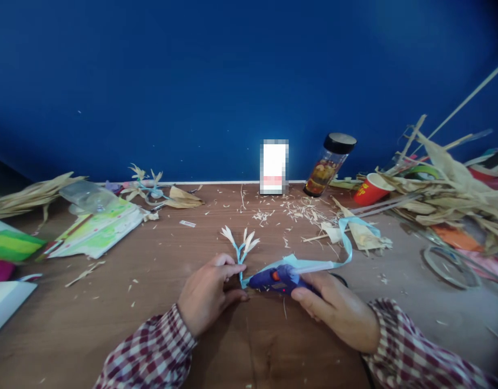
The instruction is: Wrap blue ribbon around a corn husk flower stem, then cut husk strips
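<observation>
Our left hand point(208, 294) pinches the ribbon-wrapped husk sprig point(241, 244); our right hand point(338, 310) closes around the blue glue gun point(275, 280).

Glue gun point(279, 281) on worktop point(172, 324), near edge. From gun: sprig point(241, 243) at 11 o'clock, just beside nozzle; jar point(329, 165) at 1, by wall point(192, 81); cup point(370, 189) at 2; husk pile point(447, 189) at 2-3; papers point(99, 229) at 10.
</observation>
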### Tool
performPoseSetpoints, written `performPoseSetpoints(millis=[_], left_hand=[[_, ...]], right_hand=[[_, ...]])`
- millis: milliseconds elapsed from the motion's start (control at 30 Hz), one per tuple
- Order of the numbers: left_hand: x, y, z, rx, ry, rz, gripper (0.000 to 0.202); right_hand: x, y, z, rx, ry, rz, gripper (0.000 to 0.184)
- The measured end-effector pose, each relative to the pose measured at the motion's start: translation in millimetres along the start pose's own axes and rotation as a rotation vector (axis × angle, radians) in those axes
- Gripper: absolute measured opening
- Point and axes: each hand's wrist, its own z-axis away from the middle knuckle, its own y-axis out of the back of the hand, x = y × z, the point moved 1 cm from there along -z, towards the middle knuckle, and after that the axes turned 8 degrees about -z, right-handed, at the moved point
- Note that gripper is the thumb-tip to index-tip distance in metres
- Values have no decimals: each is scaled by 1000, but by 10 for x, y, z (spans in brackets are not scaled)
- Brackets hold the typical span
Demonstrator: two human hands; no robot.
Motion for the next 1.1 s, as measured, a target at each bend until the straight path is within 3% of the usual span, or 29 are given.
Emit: performPoseSetpoints(millis=[1100], left_hand=[[-1, 5, -8, -9, 13, -12, 41]], right_hand=[[67, -23, 5, -16, 13, -44, 32]])
